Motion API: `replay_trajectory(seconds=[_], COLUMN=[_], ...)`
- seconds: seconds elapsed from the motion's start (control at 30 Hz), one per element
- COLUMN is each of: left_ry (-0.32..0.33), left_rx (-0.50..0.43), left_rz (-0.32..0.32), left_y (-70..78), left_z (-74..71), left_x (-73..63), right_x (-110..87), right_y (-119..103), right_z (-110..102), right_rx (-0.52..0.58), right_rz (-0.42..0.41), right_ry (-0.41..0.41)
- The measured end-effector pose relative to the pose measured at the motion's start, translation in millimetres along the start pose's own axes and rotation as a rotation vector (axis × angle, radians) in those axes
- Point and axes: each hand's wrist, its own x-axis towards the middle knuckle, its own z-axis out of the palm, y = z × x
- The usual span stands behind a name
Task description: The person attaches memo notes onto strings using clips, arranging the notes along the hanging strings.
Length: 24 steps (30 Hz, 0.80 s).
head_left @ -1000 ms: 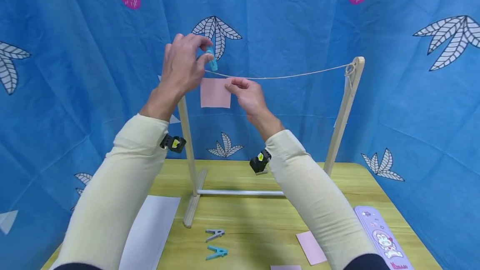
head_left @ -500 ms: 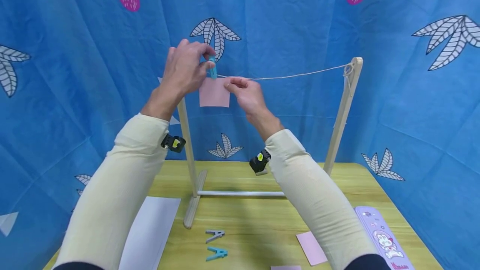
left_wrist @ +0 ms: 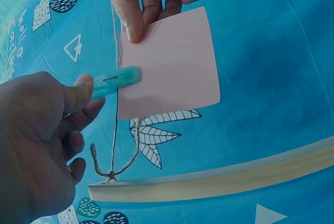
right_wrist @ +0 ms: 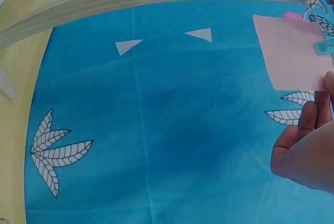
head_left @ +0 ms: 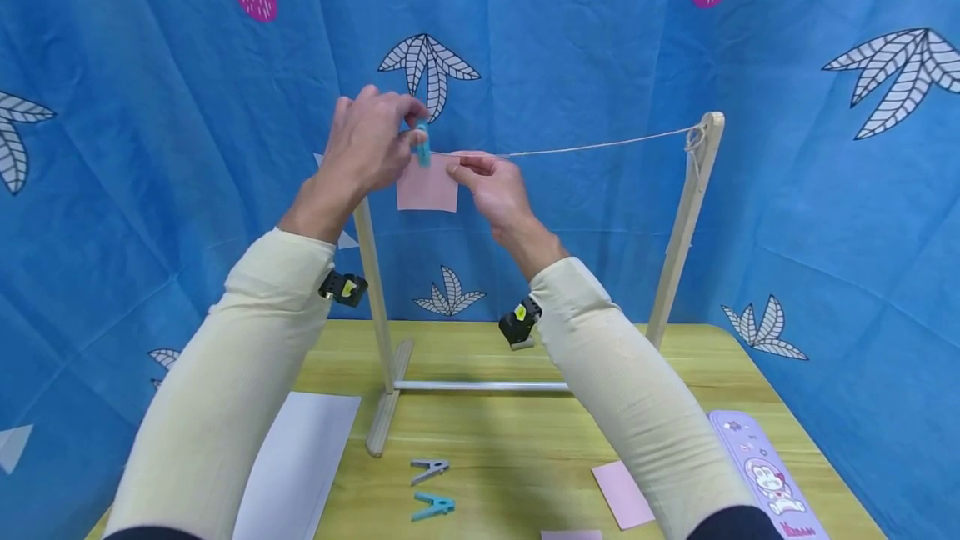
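My left hand (head_left: 369,140) pinches a teal clothespin (head_left: 423,145) between thumb and fingers. In the left wrist view the clothespin (left_wrist: 121,78) straddles the string, its tip lying over the edge of a square pink paper (left_wrist: 172,67). That paper (head_left: 427,186) hangs at the string (head_left: 600,145) in the head view, top edge along it. My right hand (head_left: 497,190) pinches the paper's upper right corner with thumb and fingers. In the right wrist view, the right hand (right_wrist: 308,145) is at the paper's lower right corner, partly out of frame.
A wooden stand, with a right post (head_left: 686,232) and left post (head_left: 377,298), carries the string. On the table (head_left: 465,432) lie a grey clothespin (head_left: 430,471), another teal clothespin (head_left: 433,507), pink papers (head_left: 622,494), white paper (head_left: 300,465) and a lilac case (head_left: 765,473).
The left hand has lowered the teal clothespin from above the string onto the paper's top edge. The right hand has stayed nearly still, holding the paper's corner.
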Motion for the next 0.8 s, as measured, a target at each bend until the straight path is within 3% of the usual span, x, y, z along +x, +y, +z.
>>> replay_trajectory(seconds=[0.23,0.8], left_ry=[-0.05,-0.045], left_rx=[0.032,0.064], left_rz=[-0.002,-0.061], left_y=[-0.9,1.4], left_z=[2.3,3.9], left_x=[-2.9,-4.1], right_x=[-0.9,-0.1], right_y=[2.2,2.3], right_z=[-0.3,-4.5], right_rx=[-0.017,0.002], right_rz=[-0.021,-0.038], right_ry=[-0.024,-0.019])
